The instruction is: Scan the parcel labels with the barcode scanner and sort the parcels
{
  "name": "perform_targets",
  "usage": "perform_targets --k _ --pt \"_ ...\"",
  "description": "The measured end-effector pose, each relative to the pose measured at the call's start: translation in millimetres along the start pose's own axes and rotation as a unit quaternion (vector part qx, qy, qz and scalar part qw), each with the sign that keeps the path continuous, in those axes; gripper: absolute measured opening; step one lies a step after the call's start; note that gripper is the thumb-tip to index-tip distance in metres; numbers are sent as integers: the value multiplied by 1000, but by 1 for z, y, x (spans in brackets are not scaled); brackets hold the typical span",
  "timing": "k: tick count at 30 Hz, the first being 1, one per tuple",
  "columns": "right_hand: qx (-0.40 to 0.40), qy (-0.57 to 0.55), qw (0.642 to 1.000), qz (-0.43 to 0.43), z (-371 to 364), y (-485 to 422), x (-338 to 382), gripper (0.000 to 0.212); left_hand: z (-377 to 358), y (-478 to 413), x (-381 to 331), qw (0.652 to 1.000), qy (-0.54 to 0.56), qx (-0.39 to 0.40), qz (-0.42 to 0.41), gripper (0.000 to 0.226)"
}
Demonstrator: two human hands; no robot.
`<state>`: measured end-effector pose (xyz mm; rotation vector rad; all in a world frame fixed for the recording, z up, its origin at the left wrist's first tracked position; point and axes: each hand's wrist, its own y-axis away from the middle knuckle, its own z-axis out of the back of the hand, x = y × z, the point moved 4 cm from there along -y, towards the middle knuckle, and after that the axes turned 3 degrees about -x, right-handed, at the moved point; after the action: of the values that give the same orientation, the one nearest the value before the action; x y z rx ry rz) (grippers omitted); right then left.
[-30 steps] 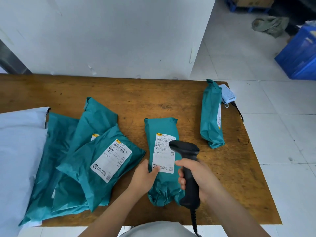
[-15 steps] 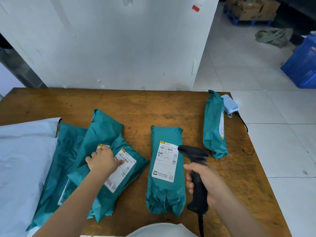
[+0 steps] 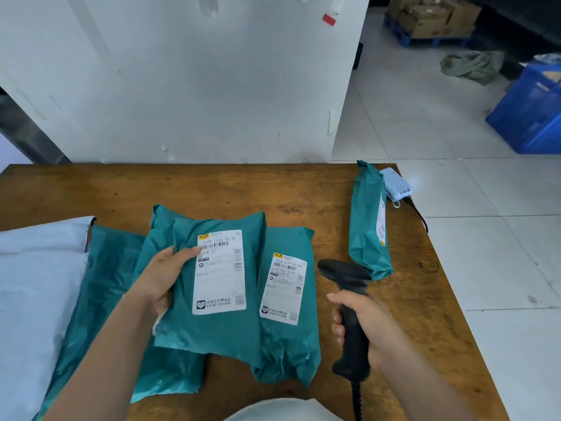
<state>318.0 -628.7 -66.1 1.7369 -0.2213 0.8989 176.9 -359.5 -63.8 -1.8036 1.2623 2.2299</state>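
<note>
Head view: the left hand (image 3: 158, 281) pinches the held parcel (image 3: 212, 329) at its left edge, thumb on its white label (image 3: 220, 271), whose print is too blurred to read. It overlaps the middle parcel (image 3: 288, 347), which lies on the table (image 3: 273, 189) with "G129" on its label. The right hand (image 3: 367, 326) curls its fingers round the scanner (image 3: 349, 299), just right of that parcel. The far parcel (image 3: 367, 226) lies near the table's right edge, against a blue device (image 3: 396, 185). A white bag (image 3: 36, 284) lies at the left. On the tiled floor are a blue crate (image 3: 528, 117), contents unclear, and boxes (image 3: 431, 16) on a pallet.
</note>
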Motion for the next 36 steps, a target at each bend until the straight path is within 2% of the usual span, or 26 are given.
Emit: perform_targets --k 2,7,9,11,13,15,16,18,20,22,24,27,30,33,36 --pt "-7 -4 1000 1 4 1 -1 17 -27 4 8 1000 20 17 1 8" --pt "-18 -3 1000 11 15 5 -3 17 -98 -11 67 998 -16 53 31 11" --pt "-23 1 1000 17 19 7 -5 17 -104 -14 87 997 -16 50 65 38" --pt "-27 -1 999 20 22 9 -5 17 -99 -12 95 997 -3 7 71 66" --pt "-31 -7 999 23 25 11 -5 17 -89 -10 83 995 -51 -83 -12 80" --pt "-40 -13 999 24 29 12 -4 15 -90 3 50 968 -120 -163 -147 73" --pt "-45 -16 999 24 32 13 -3 15 -99 11 30 949 -145 -177 -217 67" --pt "-51 -22 998 24 40 16 -1 16 -131 25 -3 921 -181 -138 -318 53" --pt "-57 -36 997 24 49 21 1 17 -176 25 -21 907 -219 -49 -356 33" --pt "-70 -56 996 22 61 26 5 19 -226 13 -24 905 -266 23 -332 28" --pt "-91 -73 993 21 76 31 8 20 -269 -9 -13 903 -337 70 -258 49" --pt "-116 -89 989 34 101 39 12 21 -311 -36 11 886 -421 96 -170 83" --pt "-137 -116 983 39 125 48 12 22 -332 -52 26 878 -451 91 -134 101" --pt "-153 -123 979 49 142 56 10 24 -344 -60 30 896 -419 78 -128 95" --pt "-158 -126 978 52 150 60 6 27 -344 -66 36 924 -365 60 -101 76"
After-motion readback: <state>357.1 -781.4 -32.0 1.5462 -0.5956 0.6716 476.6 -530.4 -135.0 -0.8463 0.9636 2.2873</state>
